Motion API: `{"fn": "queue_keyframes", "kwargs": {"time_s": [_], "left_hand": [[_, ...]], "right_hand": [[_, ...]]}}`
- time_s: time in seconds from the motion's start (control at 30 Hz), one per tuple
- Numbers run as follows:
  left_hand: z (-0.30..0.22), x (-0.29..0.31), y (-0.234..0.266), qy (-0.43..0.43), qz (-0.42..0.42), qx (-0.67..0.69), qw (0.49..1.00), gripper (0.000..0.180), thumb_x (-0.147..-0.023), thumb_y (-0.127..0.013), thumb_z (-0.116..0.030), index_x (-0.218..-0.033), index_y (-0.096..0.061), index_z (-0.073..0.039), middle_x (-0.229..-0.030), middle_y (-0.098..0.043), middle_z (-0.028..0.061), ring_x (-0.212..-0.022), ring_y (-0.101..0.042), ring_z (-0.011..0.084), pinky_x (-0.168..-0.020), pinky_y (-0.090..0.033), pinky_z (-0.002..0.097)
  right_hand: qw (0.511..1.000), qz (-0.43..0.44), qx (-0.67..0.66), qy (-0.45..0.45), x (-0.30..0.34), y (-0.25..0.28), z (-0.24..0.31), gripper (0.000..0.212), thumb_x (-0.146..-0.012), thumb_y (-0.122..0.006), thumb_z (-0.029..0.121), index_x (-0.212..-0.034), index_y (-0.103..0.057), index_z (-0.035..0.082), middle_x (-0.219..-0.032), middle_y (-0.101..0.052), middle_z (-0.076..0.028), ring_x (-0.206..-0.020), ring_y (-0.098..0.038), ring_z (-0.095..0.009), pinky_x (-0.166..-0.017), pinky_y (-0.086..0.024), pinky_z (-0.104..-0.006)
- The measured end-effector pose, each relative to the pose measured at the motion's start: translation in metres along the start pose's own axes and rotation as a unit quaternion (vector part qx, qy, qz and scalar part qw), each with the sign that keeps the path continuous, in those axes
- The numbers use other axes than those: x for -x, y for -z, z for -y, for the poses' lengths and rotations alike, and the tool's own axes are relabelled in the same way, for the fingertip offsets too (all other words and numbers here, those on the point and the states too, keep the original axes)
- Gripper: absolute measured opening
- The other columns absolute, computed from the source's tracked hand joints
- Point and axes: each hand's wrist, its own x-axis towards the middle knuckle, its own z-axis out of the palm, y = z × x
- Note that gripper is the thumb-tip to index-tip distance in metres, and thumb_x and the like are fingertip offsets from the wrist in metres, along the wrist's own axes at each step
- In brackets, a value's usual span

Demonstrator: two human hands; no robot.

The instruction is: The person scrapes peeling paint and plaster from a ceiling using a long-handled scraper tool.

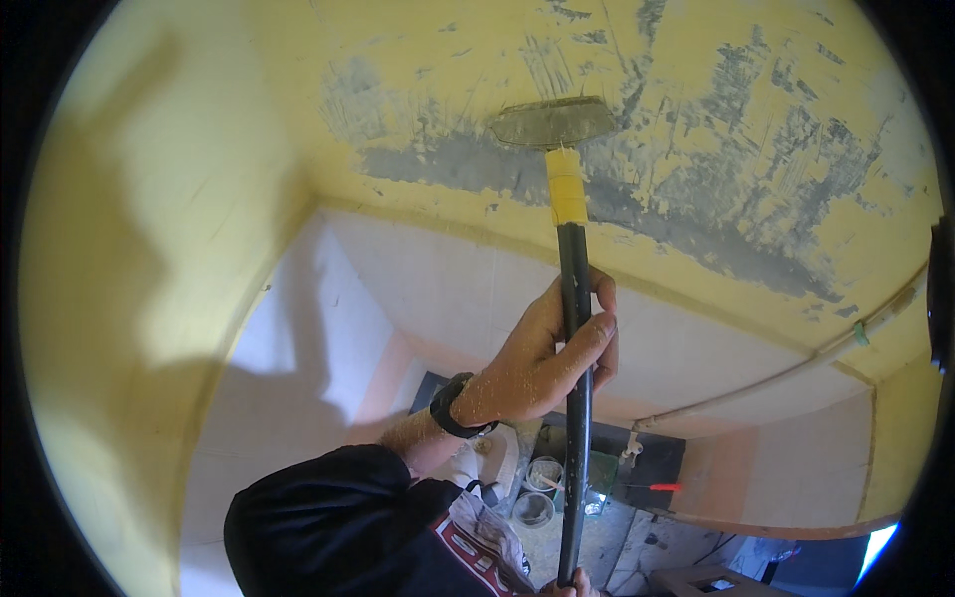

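A long-handled scraper (576,398) rises through the middle of the view, with a black pole, a yellow wrapped collar and a wide flat metal blade. My left hand (537,353), with a black band on its wrist, is closed round the upper pole. Low at the bottom edge, my right hand (575,585) grips the pole's lower end, mostly cut off by the frame. The blade is at the yellow painted surface (418,60), where grey patches (696,239) show through scraped paint. Whether its edge touches there I cannot tell.
Pale tiled walls (438,264) meet the yellow paint. A pipe (756,385) runs along the right wall. Below are buckets (534,509), a white toilet-like fixture (492,453), a red-handled tool (665,488) and a brown box-like piece (716,581). A yellow wall (109,298) stands left.
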Motion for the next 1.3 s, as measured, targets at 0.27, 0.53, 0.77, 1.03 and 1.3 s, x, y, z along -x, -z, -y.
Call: {"fn": "queue_keyframes", "kwargs": {"time_s": [0.27, 0.53, 0.77, 1.03, 1.3], "left_hand": [[-0.001, -0.004, 0.007, 0.009, 0.008, -0.021, 1.000, 0.014, -0.107, -0.044, -0.014, -0.115, -0.037, -0.006, -0.063, -0.054, 0.0023, -0.052, -0.052, 0.0099, -0.052, -0.041, 0.0250], [0.003, -0.004, 0.010, -0.013, -0.002, -0.036, 0.999, 0.013, -0.107, -0.043, -0.016, -0.116, -0.038, -0.008, -0.062, -0.055, 0.0035, -0.050, -0.051, 0.0100, -0.049, -0.038, 0.0244], [0.007, -0.001, 0.002, -0.028, -0.034, -0.034, 0.998, 0.013, -0.106, -0.044, -0.017, -0.115, -0.040, -0.008, -0.059, -0.053, 0.0036, -0.047, -0.049, 0.0106, -0.047, -0.037, 0.0247], [0.015, -0.004, -0.007, -0.037, -0.029, -0.045, 0.998, 0.013, -0.104, -0.045, -0.015, -0.114, -0.040, -0.007, -0.056, -0.051, 0.0061, -0.043, -0.047, 0.0126, -0.044, -0.036, 0.0259], [0.018, -0.002, -0.010, -0.059, -0.066, -0.031, 0.996, 0.015, -0.103, -0.045, -0.016, -0.114, -0.042, -0.006, -0.054, -0.049, 0.0061, -0.041, -0.047, 0.0133, -0.044, -0.037, 0.0261]], "right_hand": [[0.999, 0.001, -0.032, -0.009, 0.002, 0.005, -0.026, 0.037, -0.101, -0.056, 0.027, -0.103, -0.066, -0.008, -0.060, -0.056, -0.003, -0.046, -0.045, -0.009, -0.042, -0.034, -0.0261], [0.994, 0.015, -0.063, -0.093, -0.004, -0.004, -0.002, 0.028, -0.100, -0.055, 0.015, -0.105, -0.066, -0.011, -0.063, -0.056, -0.004, -0.050, -0.046, -0.009, -0.044, -0.033, -0.0256], [0.997, 0.033, -0.068, -0.002, 0.015, 0.006, -0.017, 0.027, -0.096, -0.064, 0.008, -0.117, -0.063, -0.010, -0.067, -0.057, -0.005, -0.051, -0.044, -0.009, -0.044, -0.032, -0.0238], [0.993, -0.013, -0.070, 0.096, 0.020, 0.024, -0.045, 0.029, -0.095, -0.066, 0.004, -0.120, -0.063, -0.010, -0.069, -0.063, -0.012, -0.051, -0.048, -0.010, -0.043, -0.035, -0.0229], [0.998, 0.021, 0.007, 0.058, 0.002, 0.019, -0.021, 0.034, -0.091, -0.073, 0.020, -0.108, -0.072, -0.009, -0.063, -0.059, -0.003, -0.051, -0.047, -0.008, -0.046, -0.032, -0.0257]]}}
